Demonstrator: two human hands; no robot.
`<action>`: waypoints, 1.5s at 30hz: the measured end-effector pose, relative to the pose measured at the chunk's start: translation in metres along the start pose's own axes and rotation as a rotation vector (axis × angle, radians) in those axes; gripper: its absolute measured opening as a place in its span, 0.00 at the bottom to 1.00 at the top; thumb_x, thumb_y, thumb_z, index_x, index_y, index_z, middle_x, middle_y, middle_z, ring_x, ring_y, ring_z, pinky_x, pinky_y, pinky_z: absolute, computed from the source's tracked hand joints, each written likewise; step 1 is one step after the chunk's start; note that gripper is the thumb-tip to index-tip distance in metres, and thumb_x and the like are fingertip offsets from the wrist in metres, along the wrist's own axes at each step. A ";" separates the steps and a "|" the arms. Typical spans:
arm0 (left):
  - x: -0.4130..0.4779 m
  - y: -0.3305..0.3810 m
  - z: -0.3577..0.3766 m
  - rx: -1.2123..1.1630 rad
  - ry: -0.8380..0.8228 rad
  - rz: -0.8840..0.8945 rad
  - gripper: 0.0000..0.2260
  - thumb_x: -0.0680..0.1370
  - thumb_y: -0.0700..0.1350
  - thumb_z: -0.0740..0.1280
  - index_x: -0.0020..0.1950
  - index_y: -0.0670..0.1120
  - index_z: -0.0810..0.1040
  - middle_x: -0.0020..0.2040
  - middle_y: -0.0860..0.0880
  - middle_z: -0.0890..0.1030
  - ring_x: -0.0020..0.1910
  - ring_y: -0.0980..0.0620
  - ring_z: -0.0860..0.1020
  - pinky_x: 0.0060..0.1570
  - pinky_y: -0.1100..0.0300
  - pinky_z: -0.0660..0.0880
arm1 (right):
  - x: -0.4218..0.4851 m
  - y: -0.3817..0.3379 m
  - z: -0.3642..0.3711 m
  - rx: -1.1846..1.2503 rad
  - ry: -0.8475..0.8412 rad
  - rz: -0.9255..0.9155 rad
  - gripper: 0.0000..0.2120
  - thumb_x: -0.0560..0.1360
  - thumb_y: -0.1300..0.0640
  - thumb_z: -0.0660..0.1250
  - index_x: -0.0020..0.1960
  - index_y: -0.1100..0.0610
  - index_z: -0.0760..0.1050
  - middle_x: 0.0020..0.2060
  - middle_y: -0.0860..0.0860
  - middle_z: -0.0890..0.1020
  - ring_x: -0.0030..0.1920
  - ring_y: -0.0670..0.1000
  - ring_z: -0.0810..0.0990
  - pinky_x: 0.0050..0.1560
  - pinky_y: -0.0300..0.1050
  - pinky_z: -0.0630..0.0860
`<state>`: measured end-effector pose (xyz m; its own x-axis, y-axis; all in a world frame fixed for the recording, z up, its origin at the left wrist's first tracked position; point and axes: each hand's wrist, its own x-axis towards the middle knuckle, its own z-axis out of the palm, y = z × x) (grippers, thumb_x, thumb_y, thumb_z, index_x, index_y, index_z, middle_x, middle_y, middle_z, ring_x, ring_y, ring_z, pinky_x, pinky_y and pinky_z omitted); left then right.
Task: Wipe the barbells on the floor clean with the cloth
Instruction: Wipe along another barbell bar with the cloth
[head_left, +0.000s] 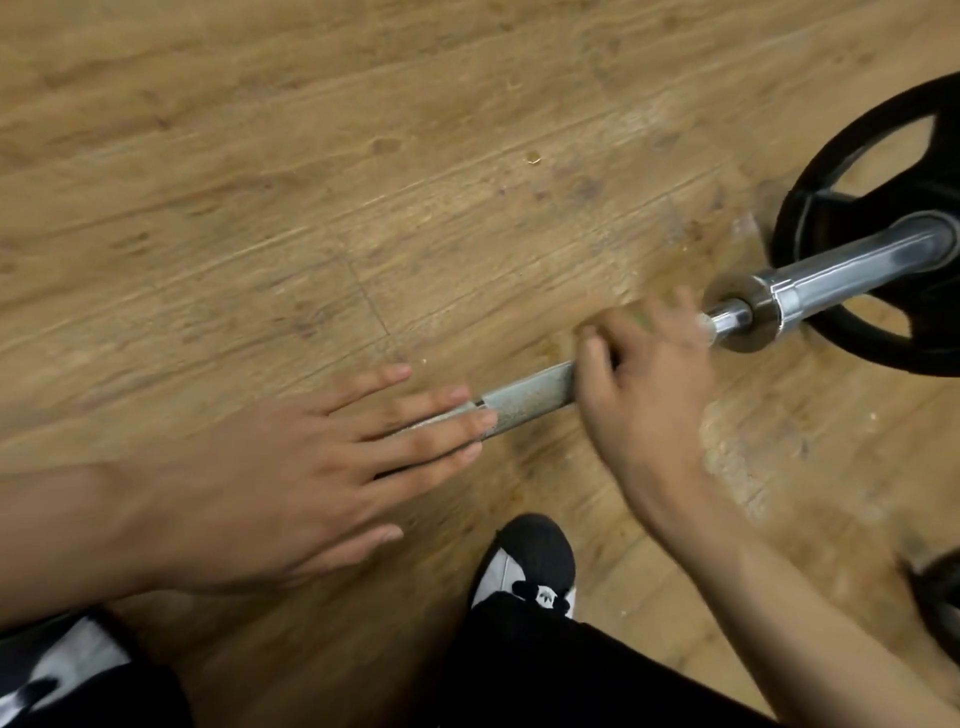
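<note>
Wooden floor (260, 156), scuffed and speckled with grit, is carrying the barbell (524, 395), which is lying diagonally from near left to far right, with its black weight plate (883, 343) standing at the right edge. The left hand (291, 467) is lying flat across the shaft, fingers (415, 415) straight and released. The right hand (644, 374), blurred, is grasping the shaft just left of the collar (748, 317), thumb curling round it. A greenish smear at its fingertips may be the cloth (641, 318); I cannot tell for certain.

As I am judging it, the flat left palm is offering little hold, so a hard stroke could be rolling the bar toward the shoe (530, 561) lying near it. A stroke running too far right could be jamming fingers against the collar.
</note>
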<state>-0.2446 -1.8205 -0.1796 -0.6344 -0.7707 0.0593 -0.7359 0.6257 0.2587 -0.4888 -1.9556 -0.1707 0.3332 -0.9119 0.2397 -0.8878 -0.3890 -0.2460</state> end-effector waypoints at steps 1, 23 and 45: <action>-0.002 -0.001 0.002 0.038 -0.044 0.057 0.29 0.84 0.54 0.54 0.83 0.42 0.63 0.84 0.42 0.61 0.83 0.42 0.60 0.78 0.42 0.55 | -0.012 -0.017 0.004 0.039 -0.046 -0.119 0.13 0.77 0.55 0.61 0.40 0.59 0.80 0.36 0.55 0.77 0.43 0.59 0.75 0.60 0.56 0.73; -0.004 -0.013 0.009 0.141 0.028 0.070 0.33 0.84 0.64 0.56 0.84 0.45 0.62 0.86 0.47 0.56 0.84 0.42 0.55 0.80 0.40 0.51 | 0.002 0.022 0.001 0.229 0.335 -0.137 0.16 0.87 0.57 0.58 0.66 0.65 0.79 0.58 0.61 0.81 0.60 0.60 0.79 0.65 0.59 0.73; 0.005 -0.058 -0.010 0.337 0.018 -0.169 0.34 0.85 0.62 0.53 0.84 0.41 0.58 0.84 0.41 0.59 0.84 0.40 0.56 0.80 0.38 0.53 | 0.065 -0.016 0.030 0.256 0.023 -0.131 0.20 0.80 0.48 0.61 0.62 0.57 0.83 0.60 0.57 0.82 0.65 0.60 0.77 0.68 0.57 0.70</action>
<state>-0.2028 -1.8614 -0.1851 -0.4951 -0.8667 0.0610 -0.8684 0.4915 -0.0655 -0.4431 -2.0130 -0.1797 0.4304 -0.8494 0.3053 -0.7275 -0.5267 -0.4397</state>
